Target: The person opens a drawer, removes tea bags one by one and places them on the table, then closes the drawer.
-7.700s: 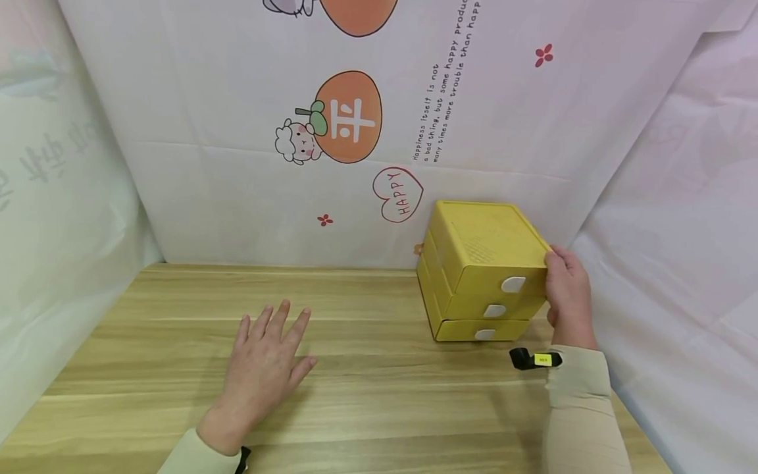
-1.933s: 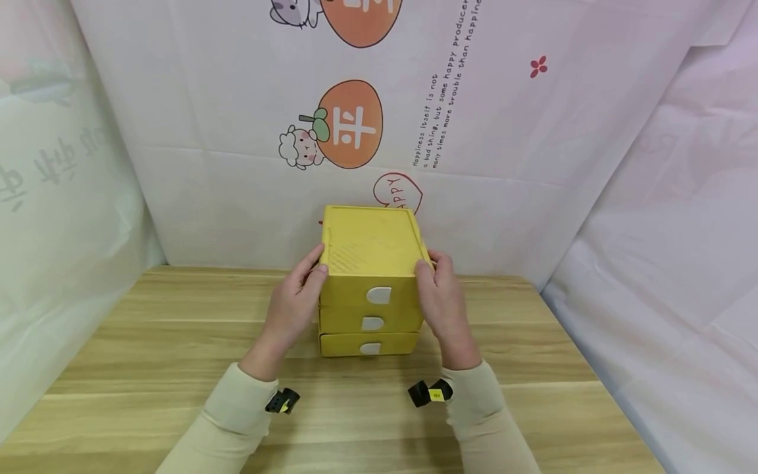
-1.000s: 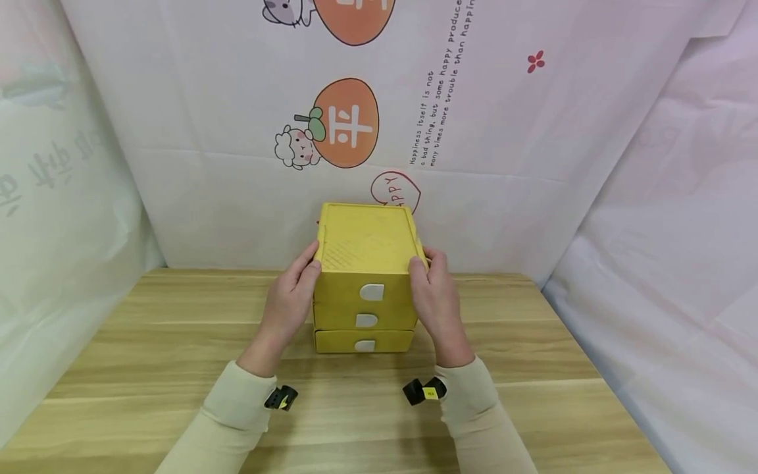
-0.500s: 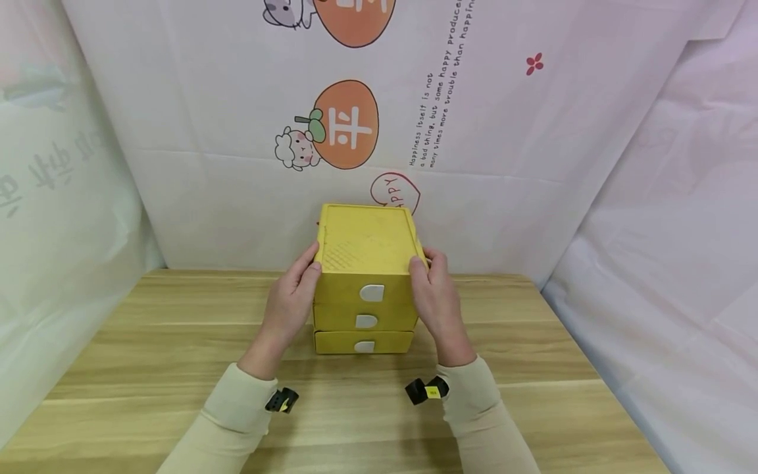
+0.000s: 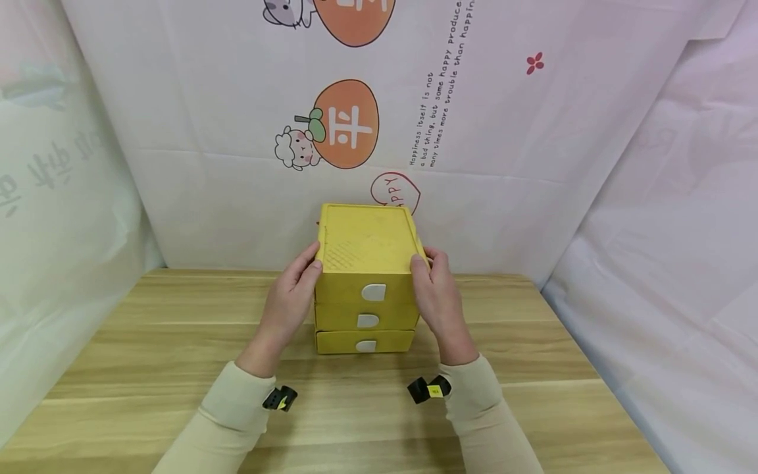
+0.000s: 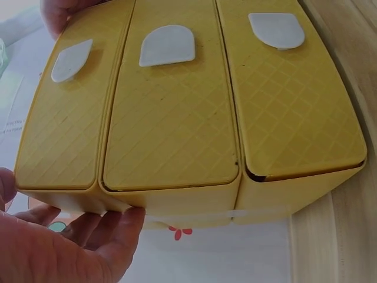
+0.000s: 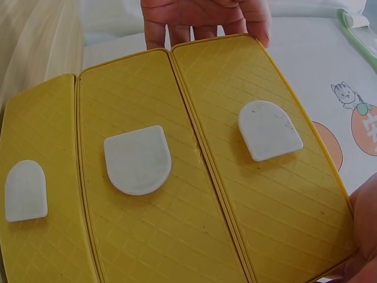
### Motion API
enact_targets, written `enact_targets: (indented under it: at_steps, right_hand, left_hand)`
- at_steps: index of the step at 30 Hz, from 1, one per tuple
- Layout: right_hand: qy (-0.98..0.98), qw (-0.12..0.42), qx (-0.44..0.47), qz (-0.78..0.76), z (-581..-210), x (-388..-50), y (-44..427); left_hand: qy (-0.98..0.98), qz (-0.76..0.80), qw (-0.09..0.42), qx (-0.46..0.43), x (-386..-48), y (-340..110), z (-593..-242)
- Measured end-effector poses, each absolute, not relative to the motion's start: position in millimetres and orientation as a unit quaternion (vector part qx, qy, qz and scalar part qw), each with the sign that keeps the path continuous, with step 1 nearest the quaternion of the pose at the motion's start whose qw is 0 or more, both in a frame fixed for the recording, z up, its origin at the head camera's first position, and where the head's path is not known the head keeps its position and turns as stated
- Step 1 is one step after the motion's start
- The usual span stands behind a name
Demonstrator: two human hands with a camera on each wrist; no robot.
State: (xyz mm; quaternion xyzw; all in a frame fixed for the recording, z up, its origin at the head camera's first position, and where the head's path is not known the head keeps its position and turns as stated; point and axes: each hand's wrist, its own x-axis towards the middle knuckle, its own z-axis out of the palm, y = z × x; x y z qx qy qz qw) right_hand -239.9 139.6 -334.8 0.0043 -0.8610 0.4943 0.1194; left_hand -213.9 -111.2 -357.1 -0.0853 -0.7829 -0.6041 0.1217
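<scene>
A yellow three-drawer storage box (image 5: 367,240) stands upright on the table, its drawers closed. Each drawer front bears a white tab handle (image 6: 168,46). My left hand (image 5: 287,299) grips the left side near the top; in the left wrist view its fingers (image 6: 121,236) lie along the side wall and the thumb is at the top edge. On the opposite side, my right hand (image 5: 439,303) holds the upper front corner, thumb on the top rim. Its fingers are partly hidden behind the box. In the right wrist view only part of that hand (image 7: 366,230) shows.
The wood-grain table (image 5: 195,368) runs beneath the box. A printed white sheet (image 5: 237,197) hangs close behind it. More white sheeting (image 5: 669,263) encloses the right side, and another sheet (image 5: 65,230) the left.
Earlier the box stood farther right, held by my right hand, with my left hand apart over the table. It shifted left to the middle, now between both hands; lately almost still.
</scene>
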Motion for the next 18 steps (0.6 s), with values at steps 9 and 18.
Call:
enact_targets:
  at_steps: [9, 18]
  right_hand:
    - [-0.881, 0.161, 0.030, 0.444, -336, -231, 140]
    - [-0.882, 0.331, 0.085, 0.324, -340, -213, 130]
  left_hand:
    - [-0.756, -0.643, 0.096, -0.078, -222, -113, -351]
    - [-0.755, -0.647, 0.081, -0.075, -227, -114, -348]
